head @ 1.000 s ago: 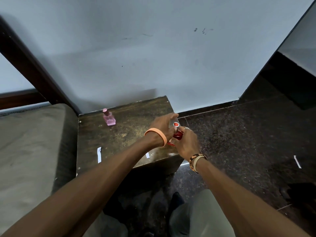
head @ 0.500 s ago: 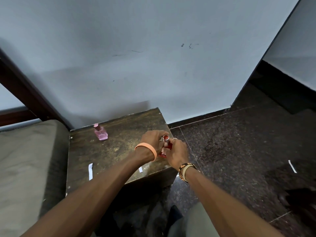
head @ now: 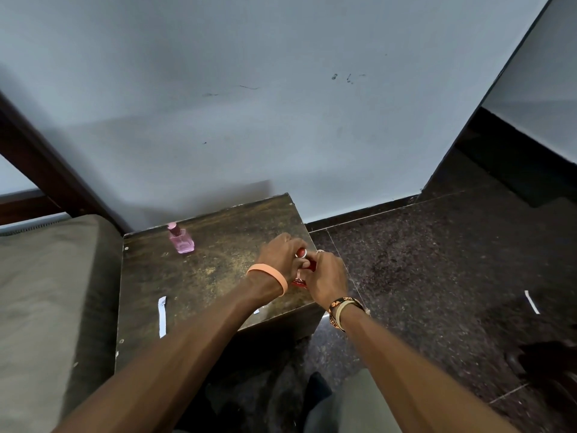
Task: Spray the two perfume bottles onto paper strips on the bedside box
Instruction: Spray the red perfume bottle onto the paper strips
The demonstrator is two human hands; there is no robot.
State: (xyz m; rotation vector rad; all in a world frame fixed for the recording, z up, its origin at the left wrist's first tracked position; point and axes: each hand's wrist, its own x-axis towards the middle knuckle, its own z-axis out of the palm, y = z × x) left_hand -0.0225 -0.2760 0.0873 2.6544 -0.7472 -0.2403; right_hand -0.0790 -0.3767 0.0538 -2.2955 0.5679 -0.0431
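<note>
Pale blue walls meet speckled dark stone flooring beside a worn, mottled wooden bedside box [head: 199, 276]. Both the left hand [head: 282, 256] and right hand [head: 326, 278] curl around a small red perfume bottle [head: 304, 267] over its right edge. Behind stands a square pink glass bottle [head: 181, 240]; a white paper strip [head: 162, 317] lies flat near the front.

This is a bedroom in a home. A grey-brown mattress [head: 46, 276] lies at the left on a dark wooden bed frame [head: 40, 170], and a worn, dark bedside box [head: 218, 245] stands just beside it against a plain pale blue painted wall [head: 249, 120]. A pink perfume bottle [head: 181, 242] stands upright at the far left of the box top with a white paper strip [head: 162, 317] nearer, and to the right runs a dark speckled stone floor [head: 421, 260] edged by black skirting [head: 359, 210].
</note>
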